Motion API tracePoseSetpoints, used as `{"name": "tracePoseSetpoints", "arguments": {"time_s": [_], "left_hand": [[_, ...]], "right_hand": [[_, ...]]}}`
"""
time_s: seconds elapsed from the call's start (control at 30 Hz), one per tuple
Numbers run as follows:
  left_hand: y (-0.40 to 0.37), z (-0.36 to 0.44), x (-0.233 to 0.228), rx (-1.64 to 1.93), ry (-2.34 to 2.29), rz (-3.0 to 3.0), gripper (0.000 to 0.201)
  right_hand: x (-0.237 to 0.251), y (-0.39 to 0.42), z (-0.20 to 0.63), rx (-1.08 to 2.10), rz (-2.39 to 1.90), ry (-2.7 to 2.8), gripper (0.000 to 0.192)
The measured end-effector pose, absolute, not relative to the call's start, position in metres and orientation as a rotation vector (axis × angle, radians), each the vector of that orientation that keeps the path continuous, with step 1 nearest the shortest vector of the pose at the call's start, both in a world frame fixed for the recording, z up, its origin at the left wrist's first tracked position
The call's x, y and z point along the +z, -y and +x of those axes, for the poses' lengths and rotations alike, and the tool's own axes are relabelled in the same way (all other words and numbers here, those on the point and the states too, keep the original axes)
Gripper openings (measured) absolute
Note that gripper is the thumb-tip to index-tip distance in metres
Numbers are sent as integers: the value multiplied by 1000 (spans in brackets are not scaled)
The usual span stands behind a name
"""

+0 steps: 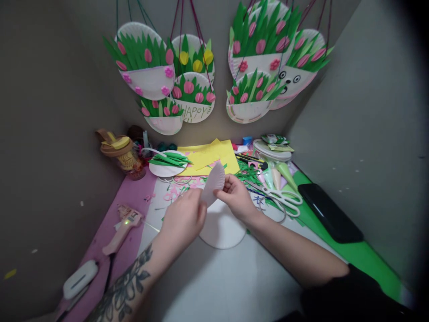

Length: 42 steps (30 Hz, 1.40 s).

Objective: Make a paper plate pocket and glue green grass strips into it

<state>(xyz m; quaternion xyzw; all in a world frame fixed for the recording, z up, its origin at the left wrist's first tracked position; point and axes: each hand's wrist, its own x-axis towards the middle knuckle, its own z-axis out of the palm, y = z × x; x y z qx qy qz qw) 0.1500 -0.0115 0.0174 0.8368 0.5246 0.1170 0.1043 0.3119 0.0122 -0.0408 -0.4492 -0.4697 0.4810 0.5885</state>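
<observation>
Between my two hands is a white half paper plate (213, 184) with a crimped edge, tilted upright. My left hand (187, 213) is closed on its lower left side, back of the hand toward me. On the crimped right edge, my right hand (236, 197) pinches with thumb and fingers. Directly beneath lies a round white paper plate (224, 230) on the table, partly covered by the hands. Just right of my right hand are white-handled scissors (284, 197). Left of my left hand, a pink glue gun (123, 230) rests on its side with a small green light on.
Yellow paper sheets (204, 156), green paper leaves (170, 158) on a plate and pink scraps lie at the back. A tumbler (122, 154) stands left, a white case (80, 279) nearer. A black phone (330, 213) lies right. Plate baskets with paper tulips (145, 60) hang above.
</observation>
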Motion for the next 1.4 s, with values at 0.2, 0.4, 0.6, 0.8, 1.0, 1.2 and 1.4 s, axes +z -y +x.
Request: {"name": "tracePoseSetpoints", "arguments": {"time_s": [0.2,0.4,0.6,0.8,1.0,1.2,1.4], "left_hand": [[-5,137,20,333,-1532,2428,15],[18,157,21,167,-1538,2517,17],[15,153,27,55,-1631,2576,21],[9,144,29,-39,-1606,2632,22],[19,152,30,-121,-1493,2700,28],[14,143,34,-115,-1474,2675,25],[23,155,29,-209,-1417,2667,31]], "right_hand": [[-32,-12,315,1117,-999,1122,22],[-40,-12,315,1031,-1102,1152,19],[-37,-14,318,1098,-1033,1100,21],[-39,-13,316,1115,-1071,1098,20],[-42,-15,315,1123,-1058,1105,21],[-41,-14,318,1079,-991,1192,22],[-53,-15,318,948,-1121,1298,23]]}}
